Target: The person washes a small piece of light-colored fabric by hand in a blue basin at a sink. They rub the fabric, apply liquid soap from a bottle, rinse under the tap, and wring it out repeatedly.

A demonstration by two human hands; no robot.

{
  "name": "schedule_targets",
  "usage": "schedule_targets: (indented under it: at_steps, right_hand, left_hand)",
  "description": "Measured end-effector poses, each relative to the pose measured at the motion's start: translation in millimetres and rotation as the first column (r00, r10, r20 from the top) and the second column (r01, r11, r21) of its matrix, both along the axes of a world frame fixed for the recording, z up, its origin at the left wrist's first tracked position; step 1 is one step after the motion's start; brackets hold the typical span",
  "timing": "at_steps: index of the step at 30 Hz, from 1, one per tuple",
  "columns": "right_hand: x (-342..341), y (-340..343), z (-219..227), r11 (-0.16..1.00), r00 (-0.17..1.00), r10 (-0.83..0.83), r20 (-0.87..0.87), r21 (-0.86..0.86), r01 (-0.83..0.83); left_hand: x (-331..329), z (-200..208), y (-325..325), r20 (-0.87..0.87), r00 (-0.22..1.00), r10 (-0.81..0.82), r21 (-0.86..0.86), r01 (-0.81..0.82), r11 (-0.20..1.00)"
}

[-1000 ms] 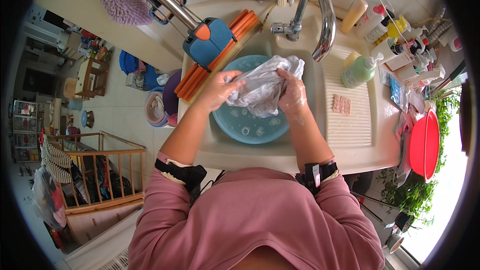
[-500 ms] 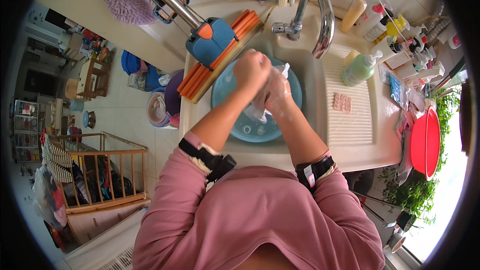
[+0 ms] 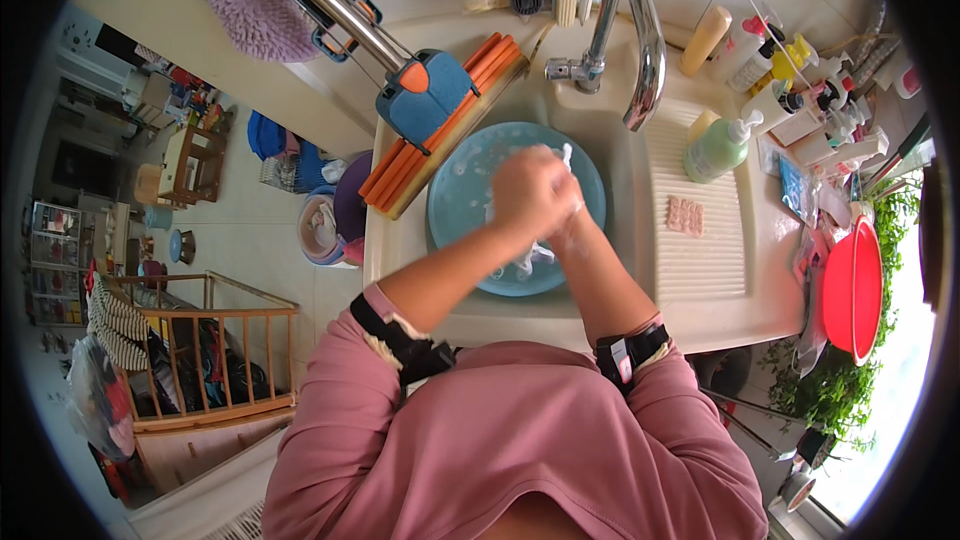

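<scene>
White wet cloth [image 3: 530, 255] is being squeezed between both hands over the blue basin [image 3: 462, 190]; only scraps of it are showing, a bit poking up above the knuckles and a bit hanging below. Left hand [image 3: 530, 195] is lying on top, fingers curled tight around the cloth. Right hand [image 3: 568, 230] is pressing in from under and beside it, mostly covered by the left one, also closed on the cloth as far as can be seen. Both hands are touching each other, sitting right over the middle of the basin.

Basin is sitting inside the cream sink [image 3: 620, 200], filling most of it. Chrome tap [image 3: 640, 30] is arching over the far rim, spout ending just right of the hands. Orange ribbed board [image 3: 440, 125] is leaning along the sink's left edge, with a blue mop head [image 3: 425, 95] on a metal pole lying across it. Ribbed drain surface [image 3: 700, 240] is lying to the right, a small pink piece [image 3: 685, 215] on it. Green pump bottle [image 3: 720, 145] is standing near the tap side. Red bowl [image 3: 855, 285] is sitting far right on the bench edge. Pink sleeves [image 3: 500, 450] with black wrist straps are coming in from below.
</scene>
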State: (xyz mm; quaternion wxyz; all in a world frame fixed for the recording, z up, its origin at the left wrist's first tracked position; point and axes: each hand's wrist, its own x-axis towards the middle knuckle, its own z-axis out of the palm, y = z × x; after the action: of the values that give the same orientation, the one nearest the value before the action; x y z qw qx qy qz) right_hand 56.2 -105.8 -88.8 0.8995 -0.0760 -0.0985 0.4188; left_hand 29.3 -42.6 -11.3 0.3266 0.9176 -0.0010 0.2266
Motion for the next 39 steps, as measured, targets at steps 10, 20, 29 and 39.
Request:
schedule_targets:
  at_steps: [10,20,29,39]
  right_hand:
    - [-1,-1,58,0.846,0.978,-0.122,-0.171,-0.533,0.013]
    - [1,-18,63,0.8,0.981,0.019,0.191,-0.592,0.1]
    - [36,-21,35,0.816,0.921,-0.304,-0.244,-0.565,0.12]
    - [15,21,65,0.807,0.885,-0.251,-0.392,-0.59,-0.032]
  left_hand:
    - [22,-26,55,-0.37,0.929,0.015,-0.613,-0.257,0.747]
    - [-8,-30,80,-0.041,0.86,-0.508,-0.989,-0.105,-0.099]
    - [-20,1,52,-0.101,0.956,-0.277,-0.782,0.096,0.616]
    - [21,19,26,0.183,0.977,0.106,0.199,-0.143,0.969]
